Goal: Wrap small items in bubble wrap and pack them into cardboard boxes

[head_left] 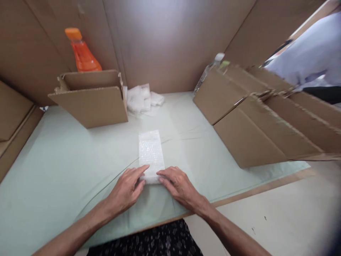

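Observation:
A strip of bubble wrap (151, 147) lies lengthwise on the pale green table cover, its near end folded or rolled into a thicker edge. My left hand (129, 185) grips the left side of that thick edge, thumb in front and index finger stretched over the top. At the right side, my right hand (178, 185) pinches the same edge between thumb and fingers. Whether anything is wrapped inside the fold, I cannot tell.
An open cardboard box (103, 106) stands at the back left, near an orange bottle (84, 53). Crumpled white wrap (142, 99) lies beside it. More open boxes (255, 135) and a clear bottle (206, 74) are on the right. A person's pale sleeve (311, 49) shows beyond.

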A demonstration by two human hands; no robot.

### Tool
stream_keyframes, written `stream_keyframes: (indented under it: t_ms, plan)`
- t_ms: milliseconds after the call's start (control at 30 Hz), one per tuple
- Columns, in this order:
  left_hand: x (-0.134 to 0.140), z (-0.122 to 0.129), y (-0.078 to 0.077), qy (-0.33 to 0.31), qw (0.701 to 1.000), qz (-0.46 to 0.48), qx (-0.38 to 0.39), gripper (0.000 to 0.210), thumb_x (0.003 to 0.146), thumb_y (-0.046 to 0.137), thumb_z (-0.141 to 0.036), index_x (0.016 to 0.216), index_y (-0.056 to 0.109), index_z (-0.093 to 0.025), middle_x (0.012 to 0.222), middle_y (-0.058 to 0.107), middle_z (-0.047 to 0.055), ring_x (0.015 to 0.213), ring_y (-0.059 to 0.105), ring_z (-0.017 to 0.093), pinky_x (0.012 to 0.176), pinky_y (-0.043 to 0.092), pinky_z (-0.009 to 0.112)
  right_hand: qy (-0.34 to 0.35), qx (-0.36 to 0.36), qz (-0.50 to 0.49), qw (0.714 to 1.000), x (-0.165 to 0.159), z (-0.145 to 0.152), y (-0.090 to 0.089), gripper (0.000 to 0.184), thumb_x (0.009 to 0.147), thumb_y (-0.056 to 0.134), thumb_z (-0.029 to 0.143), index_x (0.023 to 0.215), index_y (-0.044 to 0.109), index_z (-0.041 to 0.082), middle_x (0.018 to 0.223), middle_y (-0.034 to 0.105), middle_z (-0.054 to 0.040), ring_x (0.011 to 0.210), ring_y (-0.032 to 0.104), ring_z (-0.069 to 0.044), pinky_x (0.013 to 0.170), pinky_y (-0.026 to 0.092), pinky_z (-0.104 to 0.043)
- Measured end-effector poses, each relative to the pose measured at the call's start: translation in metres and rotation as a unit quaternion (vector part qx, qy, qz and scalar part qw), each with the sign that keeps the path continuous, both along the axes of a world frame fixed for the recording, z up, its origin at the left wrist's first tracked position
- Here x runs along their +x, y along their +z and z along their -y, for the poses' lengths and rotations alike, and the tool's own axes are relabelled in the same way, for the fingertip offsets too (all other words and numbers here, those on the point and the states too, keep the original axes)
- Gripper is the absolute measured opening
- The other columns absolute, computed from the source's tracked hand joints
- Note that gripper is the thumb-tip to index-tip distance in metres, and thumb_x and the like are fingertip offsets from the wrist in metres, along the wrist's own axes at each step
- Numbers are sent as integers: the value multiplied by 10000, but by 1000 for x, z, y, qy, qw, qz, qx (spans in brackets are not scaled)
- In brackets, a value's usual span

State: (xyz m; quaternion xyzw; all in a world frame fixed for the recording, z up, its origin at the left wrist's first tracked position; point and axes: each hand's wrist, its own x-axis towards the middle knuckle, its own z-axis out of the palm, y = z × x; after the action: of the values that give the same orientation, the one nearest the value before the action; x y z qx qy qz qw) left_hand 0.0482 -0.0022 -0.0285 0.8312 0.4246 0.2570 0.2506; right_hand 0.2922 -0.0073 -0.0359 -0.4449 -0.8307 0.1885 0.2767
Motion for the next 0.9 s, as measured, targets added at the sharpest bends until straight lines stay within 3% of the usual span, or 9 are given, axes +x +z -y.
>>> stream_keyframes:
  t_ms: [133,200,333,467,533,633,767,900]
  plan:
    - [2,-7,-12,48,996,-8,-77,423,951,500,-231,1363,582,-178,882,749,30,692,666,173,679,560,307,-58,102,-3,993,3,14,12,240,1011,566,285,1214,630,174,1132,722,-118,1003,653,-236,838,498,-385]
    - [2,-13,-21,52,996,-30,-62,420,961,488,-249,1367,577,-187,820,727,9,661,654,175,677,560,317,-32,132,41,990,2,16,13,243,979,608,275,1200,625,176,1174,698,-119,1038,626,-247,857,476,-399]
    - [2,-15,-29,68,994,-58,65,371,988,478,-253,1336,585,-186,999,732,79,873,692,227,786,570,377,39,130,124,983,-2,5,2,181,973,582,191,1143,644,171,1163,707,-94,1104,602,-248,881,445,-398]
    - [1,-3,-15,37,988,-54,140,413,983,557,-268,1388,539,-187,1267,668,146,1161,630,283,949,538,443,43,133,119,983,-3,-9,-5,211,1006,487,102,1088,669,170,1059,733,-88,986,622,-214,844,433,-377]
    - [1,3,-8,1,992,-36,122,433,986,537,-205,1418,508,-211,1164,708,103,1066,654,245,900,542,404,58,93,101,989,-2,-10,-3,208,1019,489,120,1105,668,182,988,737,-64,908,629,-194,815,442,-358]
    - [2,5,-5,-1,998,-3,62,442,985,489,-139,1418,497,-227,948,726,29,830,660,179,768,539,327,54,42,62,996,1,-4,4,200,1029,508,166,1164,651,200,990,737,-48,890,648,-180,801,474,-337]
    - [7,-15,-16,48,998,7,42,377,968,519,-165,1341,561,-207,938,743,21,814,681,170,783,539,324,-19,107,72,991,2,6,10,243,1000,556,224,1230,628,192,1222,684,-134,1084,626,-248,874,490,-394]
    - [10,-37,-22,87,994,-15,57,315,987,503,-210,1282,609,-183,990,732,58,856,673,193,806,538,352,-2,122,160,979,1,2,5,243,947,629,205,1189,650,198,1238,684,-133,1129,596,-288,918,464,-442]
